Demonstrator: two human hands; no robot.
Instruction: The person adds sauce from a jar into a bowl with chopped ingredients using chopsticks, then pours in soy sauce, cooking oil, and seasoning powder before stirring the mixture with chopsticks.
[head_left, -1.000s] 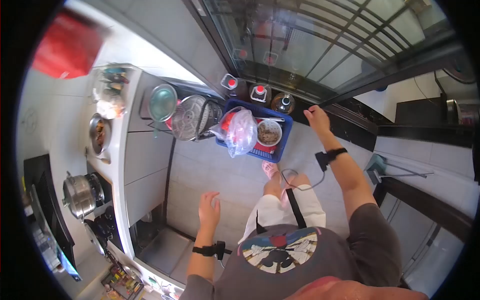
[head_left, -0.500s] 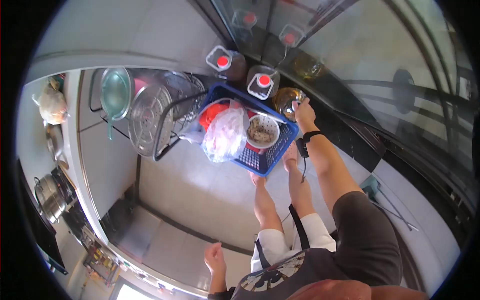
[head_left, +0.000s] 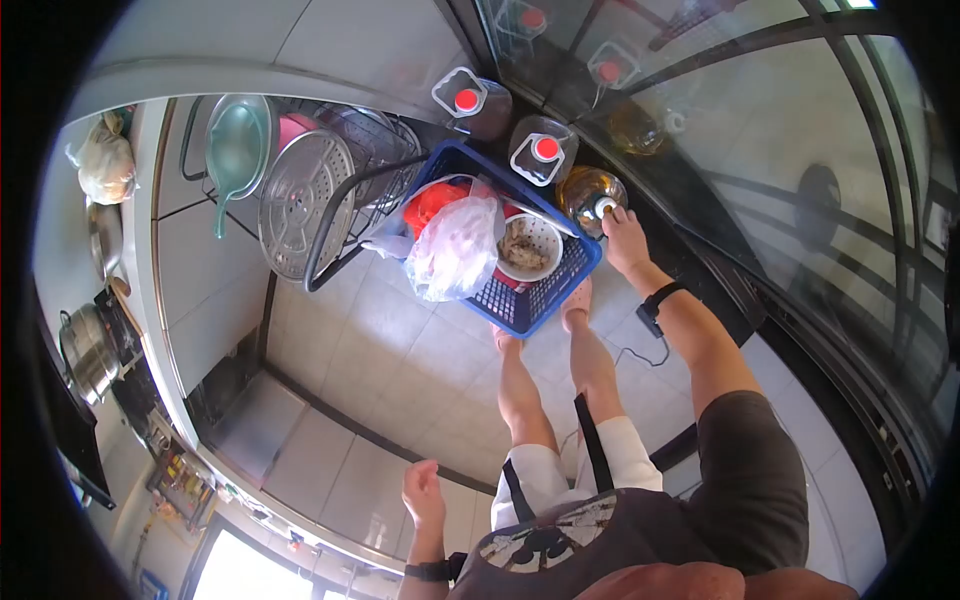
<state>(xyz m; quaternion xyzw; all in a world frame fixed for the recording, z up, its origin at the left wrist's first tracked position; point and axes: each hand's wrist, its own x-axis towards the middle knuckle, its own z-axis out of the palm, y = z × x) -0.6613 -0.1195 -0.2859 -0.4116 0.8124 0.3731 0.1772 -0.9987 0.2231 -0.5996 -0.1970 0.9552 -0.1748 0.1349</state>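
Right hand [head_left: 627, 240] had its thumb and fingers pinching the white cap [head_left: 605, 206] of a round amber bottle [head_left: 591, 190], whose body lay just ahead of the fingertips and slightly to their left. Farther off, to the front left of that hand, two red-capped jugs stood in a row beyond the bottle: the nearer jug [head_left: 554, 138] right beside it, the farther jug [head_left: 488, 114] past that. Near the hand, on its left, sat a blue basket [head_left: 515, 303]. Inside, a white perforated bowl [head_left: 546, 232] with lumpy contents was closer to the hand, and a plastic bag [head_left: 455, 260] was farther from it. Glass panels [head_left: 760, 150] stretched ahead and to the right of the hand. Left hand [head_left: 423, 492] was well apart, behind and to the left of the other, its fingers curled; whether they met the palm could not be told.
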